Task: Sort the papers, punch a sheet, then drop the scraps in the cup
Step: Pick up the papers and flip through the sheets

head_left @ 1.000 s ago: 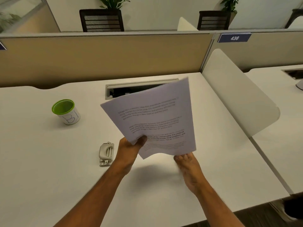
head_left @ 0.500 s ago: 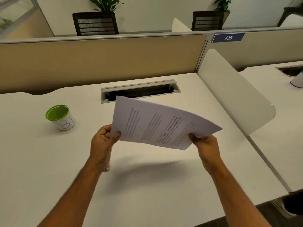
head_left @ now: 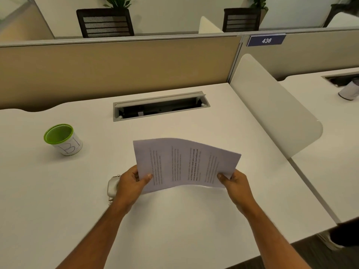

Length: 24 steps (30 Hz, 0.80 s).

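Note:
I hold a thin stack of printed papers [head_left: 184, 164] sideways above the white desk [head_left: 174, 220], its long lower edge down near the desktop. My left hand [head_left: 132, 181] pinches the left end and my right hand [head_left: 233, 181] pinches the right end. A silver hole punch [head_left: 112, 188] lies on the desk just left of my left hand, mostly hidden behind it. A white cup with a green rim and inside [head_left: 62, 138] stands upright at the left of the desk, well away from both hands.
An open cable tray [head_left: 161, 105] is set into the desk behind the papers. A white curved divider [head_left: 272, 105] borders the desk on the right, a tan partition [head_left: 116, 70] at the back. Another cup [head_left: 348, 92] sits on the neighbouring desk.
The papers went from upright in my left hand to sideways, gripped at both ends, and have come down toward the desk. My left hand now covers most of the hole punch.

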Motion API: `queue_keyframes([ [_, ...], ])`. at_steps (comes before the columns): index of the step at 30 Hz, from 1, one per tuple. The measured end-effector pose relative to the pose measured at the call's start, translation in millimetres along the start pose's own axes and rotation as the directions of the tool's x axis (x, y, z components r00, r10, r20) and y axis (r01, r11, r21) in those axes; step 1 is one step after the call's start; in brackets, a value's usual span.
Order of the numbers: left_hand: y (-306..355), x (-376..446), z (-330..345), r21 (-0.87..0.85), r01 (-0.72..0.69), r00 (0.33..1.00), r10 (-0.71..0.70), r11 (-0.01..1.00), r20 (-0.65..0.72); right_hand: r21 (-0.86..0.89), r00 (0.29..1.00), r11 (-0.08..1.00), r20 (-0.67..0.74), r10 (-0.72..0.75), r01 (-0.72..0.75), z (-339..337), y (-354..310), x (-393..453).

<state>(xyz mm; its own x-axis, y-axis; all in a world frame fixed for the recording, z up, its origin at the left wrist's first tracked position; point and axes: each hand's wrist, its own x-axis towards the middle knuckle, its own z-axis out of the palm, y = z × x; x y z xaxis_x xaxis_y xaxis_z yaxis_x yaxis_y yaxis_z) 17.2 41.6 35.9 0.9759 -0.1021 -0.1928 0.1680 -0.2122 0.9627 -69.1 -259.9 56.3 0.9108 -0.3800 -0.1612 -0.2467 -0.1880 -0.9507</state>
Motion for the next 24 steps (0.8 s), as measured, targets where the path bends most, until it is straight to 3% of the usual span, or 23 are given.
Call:
queue_keyframes([
  [6,12,0,-1,0.007,-0.033,0.999,0.033,0.999,-0.043,0.024,0.999,0.999,-0.017,-0.043,0.044,-13,-11,3],
  [11,-4,-2,2,-0.003,0.020,0.998,-0.020,1.000,0.055,-0.003,0.999,0.999,0.035,0.039,-0.039,-12,13,-7],
  [16,7,-1,9,-0.012,-0.009,0.999,0.010,1.000,0.046,0.051,0.995,0.995,0.034,0.089,-0.090,-11,20,-8],
  [21,21,3,13,-0.166,-0.046,0.999,0.044,0.985,-0.016,0.294,0.991,0.953,-0.089,0.104,-0.073,-10,13,-8],
  [24,27,5,20,-0.262,-0.036,0.999,0.032,0.964,-0.020,0.550,0.990,0.825,0.020,0.138,-0.126,8,13,-13],
])
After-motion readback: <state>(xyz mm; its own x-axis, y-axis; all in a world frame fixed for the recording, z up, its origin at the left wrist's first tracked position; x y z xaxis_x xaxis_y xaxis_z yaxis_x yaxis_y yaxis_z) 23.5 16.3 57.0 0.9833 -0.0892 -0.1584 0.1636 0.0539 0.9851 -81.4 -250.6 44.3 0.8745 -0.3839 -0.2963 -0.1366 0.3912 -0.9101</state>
